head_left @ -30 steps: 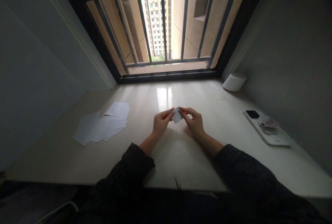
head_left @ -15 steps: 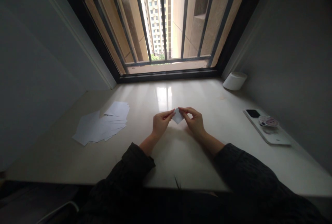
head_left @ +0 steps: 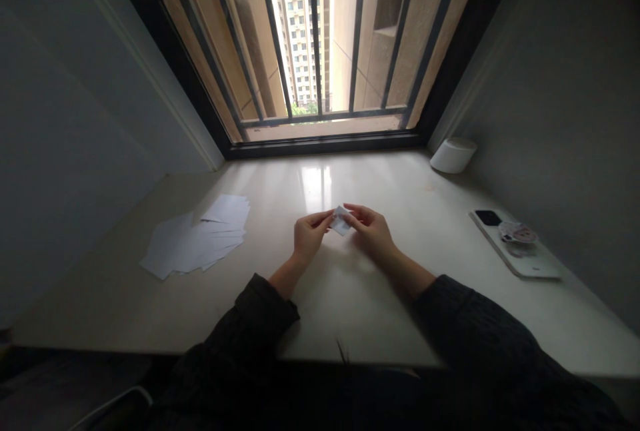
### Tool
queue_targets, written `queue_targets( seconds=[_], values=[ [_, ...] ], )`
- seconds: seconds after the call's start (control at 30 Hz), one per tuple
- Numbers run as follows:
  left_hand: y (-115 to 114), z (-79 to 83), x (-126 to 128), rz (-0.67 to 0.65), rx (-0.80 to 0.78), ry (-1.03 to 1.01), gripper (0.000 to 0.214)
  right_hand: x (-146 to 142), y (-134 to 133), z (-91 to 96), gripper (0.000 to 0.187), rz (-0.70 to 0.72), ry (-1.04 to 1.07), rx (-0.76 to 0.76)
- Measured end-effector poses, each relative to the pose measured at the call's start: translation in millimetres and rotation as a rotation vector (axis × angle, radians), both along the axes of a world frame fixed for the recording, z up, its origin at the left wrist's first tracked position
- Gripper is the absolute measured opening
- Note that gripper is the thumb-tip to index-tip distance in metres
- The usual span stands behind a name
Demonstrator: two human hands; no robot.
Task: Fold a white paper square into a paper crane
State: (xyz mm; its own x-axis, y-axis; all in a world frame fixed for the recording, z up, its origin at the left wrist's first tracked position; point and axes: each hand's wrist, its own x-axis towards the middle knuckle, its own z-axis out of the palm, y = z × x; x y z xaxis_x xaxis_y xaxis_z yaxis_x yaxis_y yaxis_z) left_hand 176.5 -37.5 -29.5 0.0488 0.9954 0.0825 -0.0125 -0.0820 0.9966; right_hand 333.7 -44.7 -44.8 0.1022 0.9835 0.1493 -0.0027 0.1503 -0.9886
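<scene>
A small folded piece of white paper (head_left: 341, 224) is held up between my two hands, a little above the sill and turned like a diamond. My left hand (head_left: 310, 234) pinches its left corner between thumb and fingers. On the other side, my right hand (head_left: 375, 230) grips the right part, its thumb lying across the near face of the paper. The fingertips behind the paper are partly hidden. Off to the left lies a fanned pile of white paper sheets (head_left: 185, 248), apart from both hands.
The pale, glossy sill (head_left: 340, 311) runs up to a dark-framed window (head_left: 325, 146) with bars outside. At the right are a white phone (head_left: 525, 264) with a round grip on its back and a white cylindrical object (head_left: 453, 156) by the wall.
My right thumb has moved left from the paper's right edge onto its face. The paper has tilted and shifted slightly left. My left hand stays nearly still.
</scene>
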Motion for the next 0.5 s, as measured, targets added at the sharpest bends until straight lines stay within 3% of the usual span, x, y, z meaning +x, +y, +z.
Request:
queue_targets(
  seconds=[0.13, 0.5],
  values=[
    [-0.1, -0.3, 0.5, 0.003, -0.006, 0.008, 0.031, 0.4, 1.6, -2.3, 0.044, 0.046, 0.126, -0.049],
    [1.9, -1.1, -1.4, -0.084, -0.086, 0.011, 0.036, 1.1, -3.3, 4.0, 0.038, 0.006, 0.093, -0.038]
  ],
)
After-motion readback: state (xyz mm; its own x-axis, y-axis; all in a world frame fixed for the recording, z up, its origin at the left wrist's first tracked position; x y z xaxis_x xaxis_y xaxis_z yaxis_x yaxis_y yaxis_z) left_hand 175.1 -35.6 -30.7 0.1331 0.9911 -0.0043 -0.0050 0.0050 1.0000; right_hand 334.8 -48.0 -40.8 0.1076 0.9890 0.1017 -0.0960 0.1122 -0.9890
